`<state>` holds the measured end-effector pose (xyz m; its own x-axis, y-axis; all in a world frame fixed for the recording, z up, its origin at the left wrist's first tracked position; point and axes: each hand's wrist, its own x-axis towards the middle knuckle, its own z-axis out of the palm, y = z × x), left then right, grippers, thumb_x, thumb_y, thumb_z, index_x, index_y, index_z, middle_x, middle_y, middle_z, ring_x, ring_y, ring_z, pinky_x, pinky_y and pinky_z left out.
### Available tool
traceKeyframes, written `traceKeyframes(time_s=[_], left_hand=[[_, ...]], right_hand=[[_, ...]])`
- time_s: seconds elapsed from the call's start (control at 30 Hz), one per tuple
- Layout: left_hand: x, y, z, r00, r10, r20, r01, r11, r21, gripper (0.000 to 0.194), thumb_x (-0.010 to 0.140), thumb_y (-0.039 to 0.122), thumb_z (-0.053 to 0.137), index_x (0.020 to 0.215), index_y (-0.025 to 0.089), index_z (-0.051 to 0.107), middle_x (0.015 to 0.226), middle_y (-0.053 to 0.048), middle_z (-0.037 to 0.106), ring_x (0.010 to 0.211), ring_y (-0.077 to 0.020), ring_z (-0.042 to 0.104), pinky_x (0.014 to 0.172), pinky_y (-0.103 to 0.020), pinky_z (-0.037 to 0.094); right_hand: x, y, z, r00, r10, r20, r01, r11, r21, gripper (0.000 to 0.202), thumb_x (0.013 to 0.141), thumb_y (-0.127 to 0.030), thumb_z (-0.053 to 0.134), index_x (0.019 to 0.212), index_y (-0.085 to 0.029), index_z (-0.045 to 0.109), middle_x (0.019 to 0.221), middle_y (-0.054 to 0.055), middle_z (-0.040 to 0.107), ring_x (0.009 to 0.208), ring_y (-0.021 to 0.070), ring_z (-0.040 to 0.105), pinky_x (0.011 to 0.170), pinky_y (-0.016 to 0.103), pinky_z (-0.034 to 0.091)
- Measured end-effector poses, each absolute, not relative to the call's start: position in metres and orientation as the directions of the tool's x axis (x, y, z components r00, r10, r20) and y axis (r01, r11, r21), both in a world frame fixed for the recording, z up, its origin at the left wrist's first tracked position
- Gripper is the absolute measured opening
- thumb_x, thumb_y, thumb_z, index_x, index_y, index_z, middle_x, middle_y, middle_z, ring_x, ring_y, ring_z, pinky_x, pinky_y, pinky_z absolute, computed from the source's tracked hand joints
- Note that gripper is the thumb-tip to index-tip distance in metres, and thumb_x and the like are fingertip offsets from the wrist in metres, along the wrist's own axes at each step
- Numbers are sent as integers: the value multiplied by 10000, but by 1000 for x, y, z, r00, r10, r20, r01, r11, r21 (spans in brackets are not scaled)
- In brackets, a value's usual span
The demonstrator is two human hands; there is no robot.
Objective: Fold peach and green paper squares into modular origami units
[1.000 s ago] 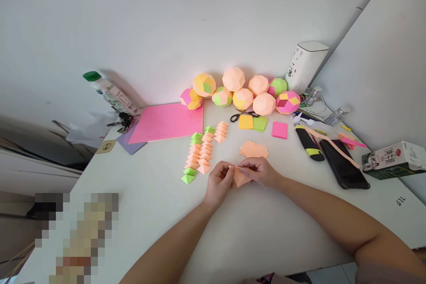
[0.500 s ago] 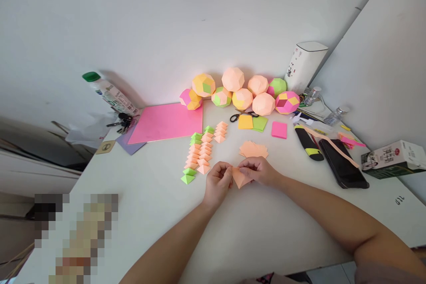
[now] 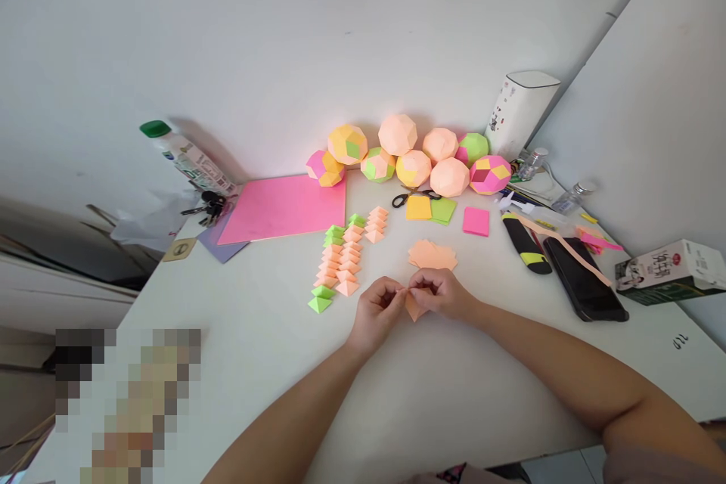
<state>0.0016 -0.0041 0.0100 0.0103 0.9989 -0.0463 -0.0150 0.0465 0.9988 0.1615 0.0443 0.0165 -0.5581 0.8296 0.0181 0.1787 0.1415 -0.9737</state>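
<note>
A peach paper piece [image 3: 416,308], folded to a point at the bottom, is pinched between my two hands above the white table. My left hand [image 3: 376,311] grips its left upper edge with thumb and forefinger. On the other side, my right hand [image 3: 445,295] has its fingers closed on the upper right part, hiding some of it. Just behind lies a stack of peach paper sheets [image 3: 432,253]. Rows of folded peach pieces [image 3: 348,286] stand to the left, with folded green pieces [image 3: 321,305] at their near end.
Faceted paper balls [image 3: 450,177] line the wall. Scissors [image 3: 400,200], yellow paper [image 3: 418,208] and pink paper squares [image 3: 476,221] lie before them. A utility knife [image 3: 526,243], phone [image 3: 584,283] and milk carton [image 3: 669,272] are at right; a pink sheet [image 3: 283,208] and bottle [image 3: 193,162] at left.
My left hand has shifted slightly right, closer to my right hand. The peach paper piece has turned a little and shows less of its face between the fingers.
</note>
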Motion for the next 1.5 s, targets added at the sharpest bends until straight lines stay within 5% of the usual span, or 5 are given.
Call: traceKeyframes(time_s=[0.5, 0.67, 1.2, 1.5], left_hand=[[-2, -2, 6, -106, 979, -175, -273, 140, 952, 238, 802, 393, 584, 744, 176, 507, 451, 74, 438, 418, -62, 382, 437, -185, 298], [-1, -2, 7, -77, 985, -153, -260, 128, 957, 269, 813, 424, 562, 723, 175, 516, 444, 69, 440, 418, -65, 377, 445, -188, 289], [2, -4, 14, -96, 979, -180, -267, 149, 952, 349, 794, 481, 557, 978, 186, 527, 598, 33, 555, 498, -113, 535, 501, -242, 439], [2, -2, 11, -164, 971, -171, -271, 122, 955, 323, 777, 436, 604, 978, 190, 547, 585, 74, 424, 431, -44, 377, 414, -170, 315]], right_hand=[[164, 48, 14, -450, 889, -90, -55, -129, -990, 113, 813, -241, 488, 729, -193, 430, 507, -49, 540, 424, 113, 544, 407, 210, 385], [163, 47, 15, -494, 866, -78, -35, -109, -993, 163, 830, -328, 545, 868, -191, 465, 537, -48, 584, 430, 110, 544, 430, 216, 409], [162, 47, 13, -444, 894, -65, 23, -61, -998, 197, 827, -375, 559, 840, -190, 493, 577, -37, 587, 463, 108, 562, 430, 217, 433], [163, 47, 15, -480, 876, -47, 8, -50, -999, 224, 786, -387, 619, 814, -167, 594, 573, -41, 525, 433, 86, 514, 433, 226, 440]])
